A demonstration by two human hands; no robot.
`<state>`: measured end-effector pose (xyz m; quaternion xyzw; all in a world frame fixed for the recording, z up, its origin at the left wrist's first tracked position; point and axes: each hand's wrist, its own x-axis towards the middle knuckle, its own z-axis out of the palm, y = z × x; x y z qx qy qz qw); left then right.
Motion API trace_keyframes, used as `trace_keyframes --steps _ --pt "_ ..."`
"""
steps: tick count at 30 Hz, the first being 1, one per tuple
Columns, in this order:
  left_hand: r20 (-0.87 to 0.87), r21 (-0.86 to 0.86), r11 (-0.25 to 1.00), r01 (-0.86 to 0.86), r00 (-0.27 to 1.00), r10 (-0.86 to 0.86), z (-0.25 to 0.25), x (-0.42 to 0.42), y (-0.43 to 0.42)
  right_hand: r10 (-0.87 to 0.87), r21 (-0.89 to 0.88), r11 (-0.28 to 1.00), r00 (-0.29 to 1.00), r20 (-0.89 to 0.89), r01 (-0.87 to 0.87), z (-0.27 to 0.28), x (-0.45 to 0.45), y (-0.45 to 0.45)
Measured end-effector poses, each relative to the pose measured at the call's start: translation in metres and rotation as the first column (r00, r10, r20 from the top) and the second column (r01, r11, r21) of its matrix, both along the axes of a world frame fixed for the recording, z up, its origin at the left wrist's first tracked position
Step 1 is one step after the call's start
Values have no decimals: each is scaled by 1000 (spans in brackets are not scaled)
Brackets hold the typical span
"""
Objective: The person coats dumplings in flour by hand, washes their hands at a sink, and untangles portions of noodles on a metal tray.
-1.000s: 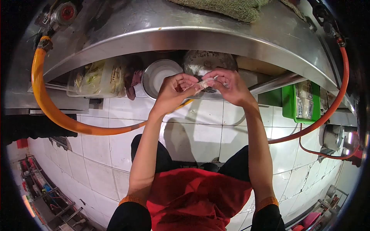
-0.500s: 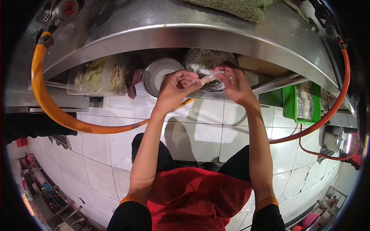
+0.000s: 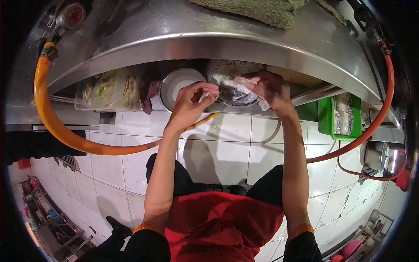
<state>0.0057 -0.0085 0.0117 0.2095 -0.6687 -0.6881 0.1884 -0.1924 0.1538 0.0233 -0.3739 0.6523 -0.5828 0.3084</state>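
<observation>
Between the fingers of my left hand (image 3: 188, 101) is a small pale, flour-dusted piece (image 3: 210, 94); its kind is unclear. My right hand (image 3: 276, 92) pinches another pale, floured piece (image 3: 245, 81), part of which shows below the fingers. The hands are apart. Under and beside my right hand stands a metal bowl (image 3: 221, 70) with white powder that looks like flour in it. A second round metal bowl (image 3: 164, 92), with something white inside, lies just behind my left hand.
A steel counter (image 3: 196, 43) overhangs the bowls, with a towel (image 3: 257, 11) on top. At left is a clear tub (image 3: 109, 94) of pale greens. Orange hoses (image 3: 40, 96) loop down both sides. A green crate (image 3: 324, 115) holds packets. Someone's shoe (image 3: 118, 226) shows lower left.
My hands have moved apart. The pale strip that stretched between them is now seen as separate pieces, one in each hand. A person's leg and shoe have appeared at lower left.
</observation>
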Motion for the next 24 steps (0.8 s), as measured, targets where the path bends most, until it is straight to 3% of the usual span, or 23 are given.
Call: trace_keyframes --steps 2,6,9,11,15,17,18,20,24 --pt "9 -39 999 38 999 -38 -2 -4 4 -16 53 999 997 75 12 8 2 0" --pt "-54 51 995 82 995 -79 -7 -10 15 19 66 997 994 105 -26 1 9 -10" --pt "-113 27 998 59 992 -56 -12 -15 24 7 -48 999 1000 -7 -8 -6 19 -15" --pt "-43 13 1000 19 999 -19 -19 -15 24 18 47 999 946 -324 -3 -1 27 -19" --pt "-26 -45 999 22 999 -23 -10 -15 26 63 -10 997 928 -367 -72 0 32 -17" --pt "10 14 999 42 999 -42 -12 -14 23 -72 -86 995 980 -186 57 6 37 -16" --pt "9 14 999 46 999 -46 -14 -15 24 -75 -85 995 979 -188 60 10 40 -15" --pt "-10 2 999 38 999 -38 -18 -14 26 -30 71 995 900 -435 68 18 44 -16" --pt "-64 168 984 50 997 -40 -22 -16 25 58 77 997 877 -477 -24 9 34 -13"
